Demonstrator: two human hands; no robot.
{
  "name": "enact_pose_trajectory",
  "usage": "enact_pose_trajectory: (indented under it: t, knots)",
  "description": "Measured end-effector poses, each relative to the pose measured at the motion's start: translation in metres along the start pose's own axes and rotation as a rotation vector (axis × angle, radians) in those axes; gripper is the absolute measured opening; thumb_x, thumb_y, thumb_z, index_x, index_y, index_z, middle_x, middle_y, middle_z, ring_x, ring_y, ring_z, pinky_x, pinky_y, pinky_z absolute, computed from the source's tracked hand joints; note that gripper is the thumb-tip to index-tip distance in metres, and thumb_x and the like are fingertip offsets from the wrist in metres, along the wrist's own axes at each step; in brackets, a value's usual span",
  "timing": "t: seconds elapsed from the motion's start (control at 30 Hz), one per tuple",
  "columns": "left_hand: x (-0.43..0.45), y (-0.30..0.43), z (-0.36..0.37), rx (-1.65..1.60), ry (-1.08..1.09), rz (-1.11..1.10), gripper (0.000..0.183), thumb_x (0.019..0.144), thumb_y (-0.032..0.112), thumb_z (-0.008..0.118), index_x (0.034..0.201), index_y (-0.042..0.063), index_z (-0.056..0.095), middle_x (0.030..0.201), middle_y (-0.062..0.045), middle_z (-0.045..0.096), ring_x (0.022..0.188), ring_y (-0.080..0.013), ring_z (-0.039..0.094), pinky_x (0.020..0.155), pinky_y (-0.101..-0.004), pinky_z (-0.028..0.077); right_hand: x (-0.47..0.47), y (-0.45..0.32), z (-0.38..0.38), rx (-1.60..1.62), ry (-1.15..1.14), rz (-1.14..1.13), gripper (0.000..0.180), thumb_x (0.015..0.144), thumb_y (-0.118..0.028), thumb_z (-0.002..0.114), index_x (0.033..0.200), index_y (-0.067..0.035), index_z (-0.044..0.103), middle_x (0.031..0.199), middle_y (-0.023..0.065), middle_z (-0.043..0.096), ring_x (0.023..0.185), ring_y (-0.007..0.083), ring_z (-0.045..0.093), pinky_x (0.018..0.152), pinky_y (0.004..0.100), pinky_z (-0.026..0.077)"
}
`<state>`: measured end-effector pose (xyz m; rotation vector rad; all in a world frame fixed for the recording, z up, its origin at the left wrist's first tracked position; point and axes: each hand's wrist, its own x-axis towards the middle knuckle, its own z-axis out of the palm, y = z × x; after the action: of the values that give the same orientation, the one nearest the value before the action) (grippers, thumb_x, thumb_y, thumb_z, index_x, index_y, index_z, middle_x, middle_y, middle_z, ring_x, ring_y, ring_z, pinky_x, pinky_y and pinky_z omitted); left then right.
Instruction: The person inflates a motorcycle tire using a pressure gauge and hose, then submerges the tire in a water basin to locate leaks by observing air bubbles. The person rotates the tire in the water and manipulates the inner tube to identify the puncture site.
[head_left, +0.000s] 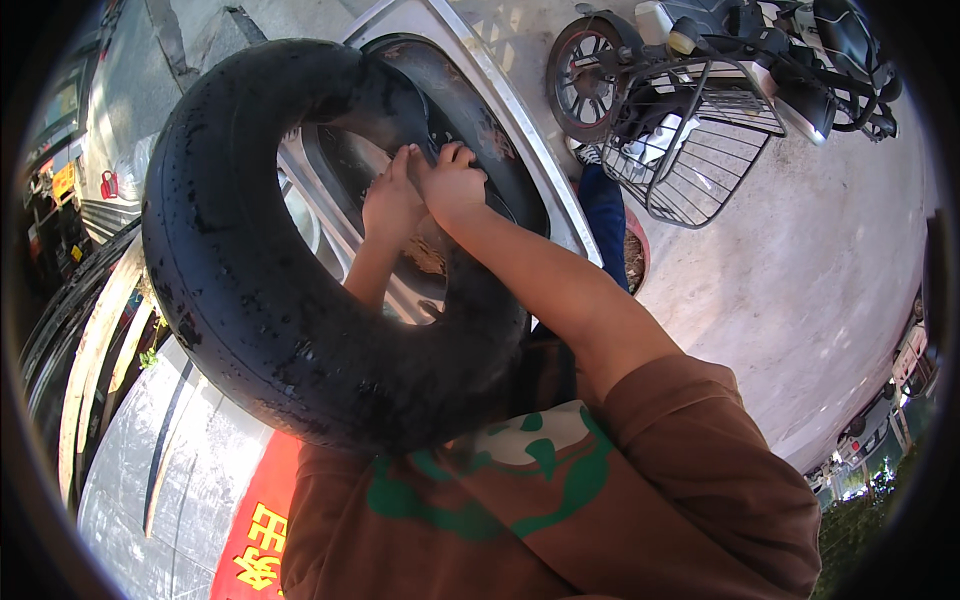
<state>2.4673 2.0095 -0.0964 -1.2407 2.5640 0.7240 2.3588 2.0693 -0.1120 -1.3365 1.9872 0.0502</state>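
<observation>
A large inflated black rubber inner tube (225, 247), wet and speckled, leans against my body. My left hand (392, 199) reaches up through the hole of the tube, its fingers at the inner edge of the far right section. From the outer side my right hand (452, 184) grips that same section, fingers curled over it, so both hands meet around the rubber. Beneath the tube lies a metal sink (517, 112) with a dark basin, partly hidden by the tube and my arms. Brownish matter shows in the basin through the hole.
An electric scooter with a wire basket (697, 150) stands at upper right. A reddish pot (637, 247) is beside my leg. Long wooden strips (97, 352) and a red banner with yellow writing (251, 517) are at the left.
</observation>
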Motion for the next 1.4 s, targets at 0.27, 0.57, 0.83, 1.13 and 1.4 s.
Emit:
enact_pose_trajectory:
  t: [0.27,0.57,0.83,1.13,1.4]
  knots:
    - [0.000,0.006,-0.005,-0.034,-0.053,-0.062,0.090,0.069,0.026,0.080,0.147,0.008,0.037,0.129,-0.019,0.060,0.113,-0.0363,0.061,0.096,-0.0420,0.049,-0.001,0.000,0.014,-0.131,0.211,0.015,0.060,0.092,-0.024,0.058,0.147,-0.034,0.038,0.131,0.0274,0.049,0.113,0.0446,0.052,0.068,0.0525,0.056]
    - [-0.002,0.007,-0.003,-0.041,-0.032,-0.087,0.083,0.074,0.023,0.074,0.147,0.010,0.037,0.134,-0.018,0.058,0.115,-0.0347,0.061,0.095,-0.0411,0.050,0.001,0.000,0.004,-0.004,0.026,-0.007,0.085,0.083,-0.027,0.072,0.156,-0.027,0.028,0.143,0.0311,0.038,0.122,0.0494,0.046,0.078,0.0578,0.055]
    - [-0.001,-0.003,0.004,-0.021,-0.015,-0.041,0.099,0.063,0.016,0.085,0.147,0.007,0.034,0.141,-0.016,0.053,0.119,-0.0357,0.059,0.098,-0.0408,0.049,0.002,0.000,0.017,-0.090,0.191,0.009,0.053,0.097,-0.023,0.050,0.147,-0.035,0.039,0.132,0.0279,0.048,0.113,0.0443,0.053,0.068,0.0488,0.056]
    - [-0.001,0.000,0.005,-0.016,-0.008,-0.061,0.098,0.063,0.017,0.086,0.147,0.007,0.035,0.133,-0.017,0.059,0.112,-0.0342,0.063,0.093,-0.0420,0.051,0.002,0.000,0.005,-0.022,0.041,-0.003,0.073,0.091,-0.026,0.063,0.155,-0.029,0.029,0.141,0.0314,0.038,0.121,0.0488,0.046,0.077,0.0583,0.055]
    - [-0.004,0.010,0.003,-0.082,-0.022,-0.089,0.096,0.068,0.017,0.082,0.149,0.010,0.031,0.139,-0.016,0.054,0.111,-0.0374,0.062,0.085,-0.0437,0.054,0.005,0.008,0.005,-0.011,0.004,-0.017,0.071,0.092,-0.026,0.063,0.154,-0.031,0.030,0.137,0.0302,0.041,0.121,0.0489,0.046,0.077,0.0579,0.055]
